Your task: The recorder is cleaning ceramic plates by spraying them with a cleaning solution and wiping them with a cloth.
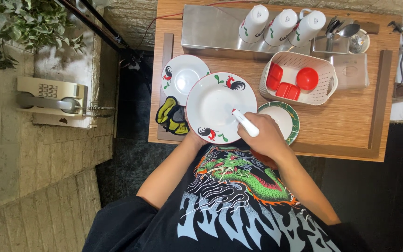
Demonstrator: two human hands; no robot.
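Observation:
My left hand (193, 136) grips the near rim of a large white plate (215, 100) painted with roosters, holding it over the wooden table's front edge. My right hand (264, 135) is closed on a white utensil handle (245, 122) whose red-marked tip rests on the plate's centre. A green-rimmed white plate (285, 117) lies just right of that hand, partly hidden by it.
A smaller rooster plate (183, 77) lies at the left, a yellow-black cloth (171, 116) near it. A white basket (325, 77) holds red dishes. Three white mugs (281, 25) lean on a steel rack, cutlery holder (339, 35) beside them. A wall telephone (54, 100) hangs left.

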